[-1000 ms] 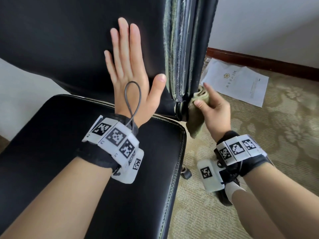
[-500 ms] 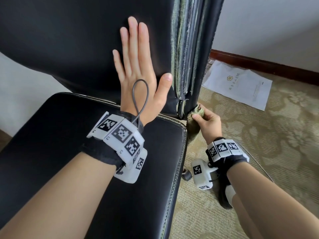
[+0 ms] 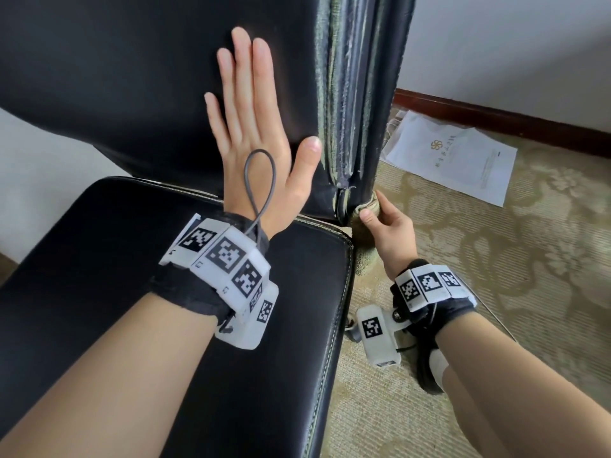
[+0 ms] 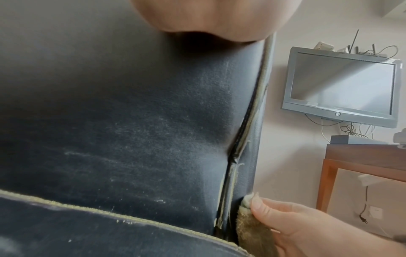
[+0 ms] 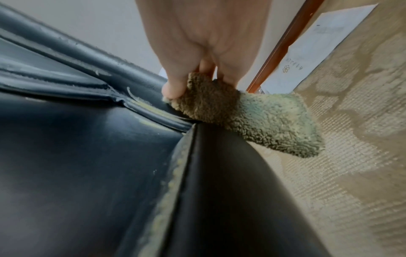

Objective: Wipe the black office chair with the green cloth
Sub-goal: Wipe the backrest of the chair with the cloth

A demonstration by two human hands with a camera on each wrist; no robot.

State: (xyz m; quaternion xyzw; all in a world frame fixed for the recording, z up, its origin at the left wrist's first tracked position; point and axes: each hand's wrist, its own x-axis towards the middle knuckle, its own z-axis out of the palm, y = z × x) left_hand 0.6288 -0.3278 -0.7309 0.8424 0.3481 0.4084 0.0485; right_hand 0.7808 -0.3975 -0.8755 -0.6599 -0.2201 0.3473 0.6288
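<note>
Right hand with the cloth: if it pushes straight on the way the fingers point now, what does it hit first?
The right hand points at the backrest's lower side edge, and the green cloth it grips already seems pressed there. Pushing on would likely only squeeze cloth harder against the black office chair.

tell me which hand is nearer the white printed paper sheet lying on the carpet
Right. The right hand grips the green cloth at the backrest's lower side edge, on the side facing the white printed paper sheet. The left hand lies flat on the backrest front, farther away.
</note>
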